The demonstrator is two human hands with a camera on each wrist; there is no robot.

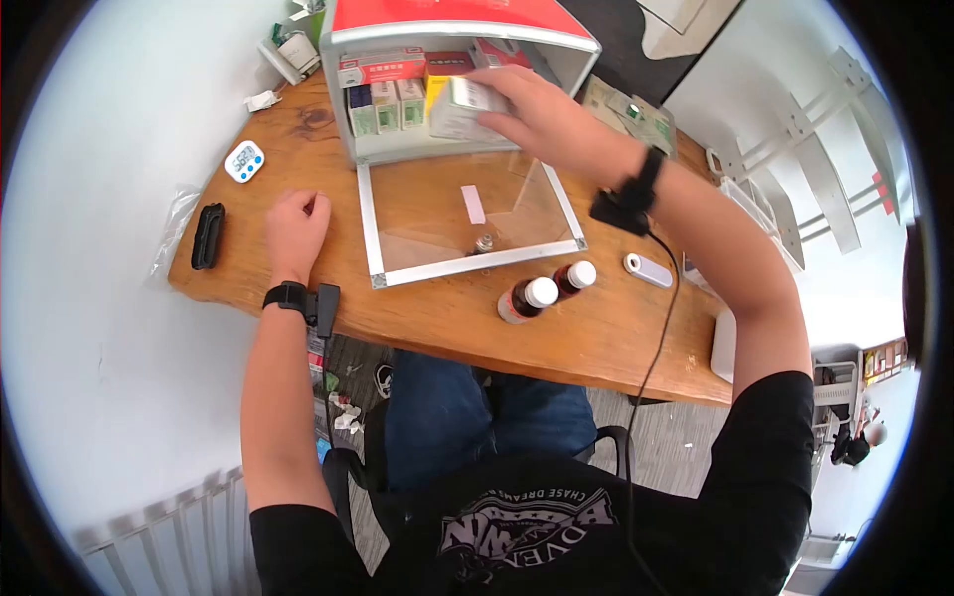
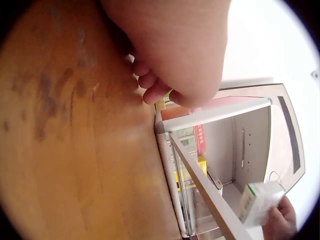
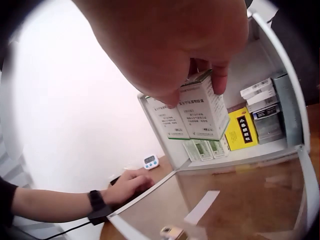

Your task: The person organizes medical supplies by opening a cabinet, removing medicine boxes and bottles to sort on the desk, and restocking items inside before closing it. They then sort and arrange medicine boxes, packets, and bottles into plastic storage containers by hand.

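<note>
In the head view, the right hand (image 1: pixel 522 104) is hiding part of the white boxes (image 1: pixel 469 109) at upper centre, and their print is blurring. The digits on the timer (image 1: pixel 243 161) at upper left are showing too small to read. In the right wrist view, the right hand is running off the top edge; at lower left, the left forearm (image 3: pixel 55 204) is leaving the frame.

Left hand (image 2: pixel 175 50): fingers (image 2: pixel 156 93) curled, near wooden counter (image 2: pixel 75 160). Beyond, open cabinet (image 2: pixel 250 145), boxes (image 2: pixel 188 144) inside. Lower right, white-green box (image 2: pixel 257 202) in right hand (image 2: pixel 281 220).
</note>
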